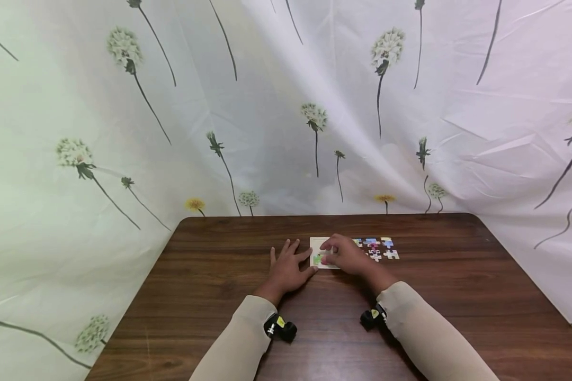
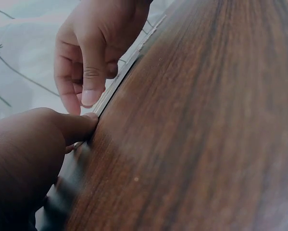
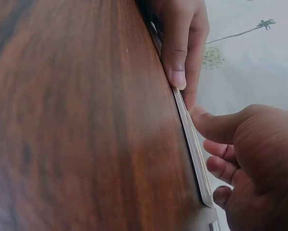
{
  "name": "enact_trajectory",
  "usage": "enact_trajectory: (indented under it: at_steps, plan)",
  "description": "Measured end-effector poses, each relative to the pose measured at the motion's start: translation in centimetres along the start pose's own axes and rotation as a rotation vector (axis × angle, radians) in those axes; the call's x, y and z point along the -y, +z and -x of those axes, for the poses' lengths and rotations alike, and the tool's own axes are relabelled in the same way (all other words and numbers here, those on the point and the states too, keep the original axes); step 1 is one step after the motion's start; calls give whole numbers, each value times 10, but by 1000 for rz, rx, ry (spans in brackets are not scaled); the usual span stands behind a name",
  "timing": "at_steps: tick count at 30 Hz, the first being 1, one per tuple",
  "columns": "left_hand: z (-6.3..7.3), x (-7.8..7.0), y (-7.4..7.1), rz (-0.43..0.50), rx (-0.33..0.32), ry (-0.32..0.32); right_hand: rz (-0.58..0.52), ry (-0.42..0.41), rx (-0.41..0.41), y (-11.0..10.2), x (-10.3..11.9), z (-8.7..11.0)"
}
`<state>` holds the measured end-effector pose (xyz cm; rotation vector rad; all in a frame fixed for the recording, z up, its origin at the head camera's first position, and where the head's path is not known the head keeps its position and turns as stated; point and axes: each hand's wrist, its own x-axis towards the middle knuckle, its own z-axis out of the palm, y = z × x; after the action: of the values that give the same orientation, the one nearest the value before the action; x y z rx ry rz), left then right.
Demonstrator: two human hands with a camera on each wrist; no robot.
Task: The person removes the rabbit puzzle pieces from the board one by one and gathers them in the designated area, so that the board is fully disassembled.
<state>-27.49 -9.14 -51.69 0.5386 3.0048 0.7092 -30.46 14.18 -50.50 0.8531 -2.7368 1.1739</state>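
Observation:
A white-bordered jigsaw puzzle board (image 1: 313,243) lies on the table, with a green patch of picture showing at its lower left. Fingers spread, my left hand (image 1: 287,271) rests on the table, its thumb and index fingertips at the board's left side. In the left wrist view the left thumb (image 2: 81,126) touches the board's edge. My right hand (image 1: 349,256) bends over the board, thumb and index fingertips low over its picture area. A bit of pink shows by the right thumb tip; I cannot tell whether these fingers pinch a puzzle piece.
Several loose puzzle pieces (image 1: 374,254) lie just right of the board, partly behind the right hand. The dark wooden table (image 1: 219,286) ends at the back against a white curtain (image 1: 267,132) printed with dandelions. Each wrist wears a small black camera.

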Motion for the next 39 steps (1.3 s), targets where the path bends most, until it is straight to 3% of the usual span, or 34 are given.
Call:
enact_trajectory:
  at_steps: [8, 25, 39]
  plan:
    - [-1, 0, 1, -5, -3, -11, -7, -38, -38, -1, 5, 1]
    - [0, -1, 1, 14, -7, -7, 73, 63, 120, 3, 3, -5]
    - [1, -2, -1, 13, -4, -8, 98, 101, 179, 5, 5, -15]
